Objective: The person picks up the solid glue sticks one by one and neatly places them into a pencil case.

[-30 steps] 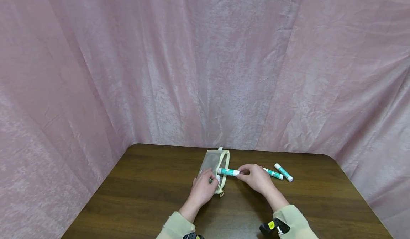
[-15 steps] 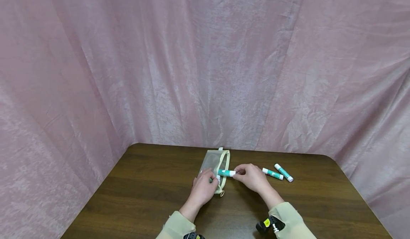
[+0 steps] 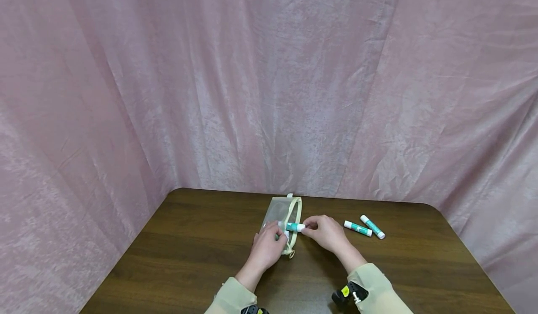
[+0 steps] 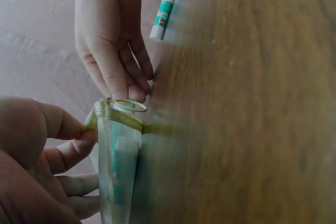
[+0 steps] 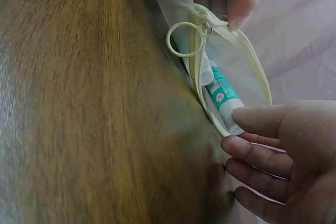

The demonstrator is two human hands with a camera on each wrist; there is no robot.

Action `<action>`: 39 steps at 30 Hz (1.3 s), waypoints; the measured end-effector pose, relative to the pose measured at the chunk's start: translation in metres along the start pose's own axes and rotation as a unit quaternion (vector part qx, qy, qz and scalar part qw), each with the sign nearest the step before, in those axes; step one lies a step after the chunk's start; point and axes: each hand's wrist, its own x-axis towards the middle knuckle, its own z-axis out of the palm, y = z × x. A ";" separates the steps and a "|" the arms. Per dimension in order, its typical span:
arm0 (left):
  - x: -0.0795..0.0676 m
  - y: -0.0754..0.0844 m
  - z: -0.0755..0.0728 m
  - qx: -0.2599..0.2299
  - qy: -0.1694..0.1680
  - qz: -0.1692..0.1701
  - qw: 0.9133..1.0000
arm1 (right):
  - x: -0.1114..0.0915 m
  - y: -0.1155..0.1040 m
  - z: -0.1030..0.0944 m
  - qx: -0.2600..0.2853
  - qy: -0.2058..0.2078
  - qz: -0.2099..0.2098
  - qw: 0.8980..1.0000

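A mesh zipper pouch (image 3: 279, 207) with cream edging lies on the table, its mouth spread open toward the right. My left hand (image 3: 269, 245) pinches the pouch's upper edge between thumb and forefinger, plainest in the left wrist view. With thumb and fingertips my right hand (image 3: 328, 232) holds the white end of a green-and-white glue stick (image 5: 224, 92). Most of that glue stick is inside the pouch's mouth. Beside it, the white end of another stick (image 5: 208, 73) shows within the pouch. A ring zipper pull (image 5: 181, 39) hangs at the near corner.
Two more glue sticks, one nearer (image 3: 358, 228) and one farther (image 3: 372, 227), lie on the brown wooden table (image 3: 201, 239) to the right of my right hand. A pink curtain (image 3: 260, 85) hangs behind the table's back edge.
My right hand has moved left, sliding the glue stick deeper into the pouch. My left hand and the pouch have stayed in place.
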 end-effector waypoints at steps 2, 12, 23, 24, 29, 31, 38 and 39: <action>0.000 0.000 0.000 -0.001 -0.001 -0.001 1.000 | 0.001 -0.001 0.001 -0.004 -0.004 -0.001 1.000; -0.001 0.002 -0.001 0.002 -0.001 -0.005 1.000 | 0.006 -0.007 0.008 -0.020 -0.014 -0.004 1.000; -0.001 0.002 -0.001 0.005 0.000 -0.004 1.000 | 0.013 -0.009 0.014 -0.032 -0.013 -0.016 0.999; -0.001 0.002 -0.001 0.006 0.000 -0.004 1.000 | 0.014 -0.009 0.015 -0.033 -0.014 -0.014 0.999; 0.000 0.001 -0.001 0.003 -0.001 -0.005 1.000 | 0.016 -0.012 0.014 -0.034 -0.015 -0.014 0.999; 0.000 0.001 -0.001 0.000 -0.002 -0.007 1.000 | 0.016 -0.013 0.014 -0.035 -0.013 -0.016 0.999; 0.000 0.002 -0.001 -0.005 0.002 -0.005 1.000 | 0.022 -0.008 0.022 -0.032 -0.018 -0.043 0.998; -0.001 0.003 -0.001 -0.006 0.004 -0.004 1.000 | 0.023 -0.005 0.023 -0.031 -0.016 -0.053 0.998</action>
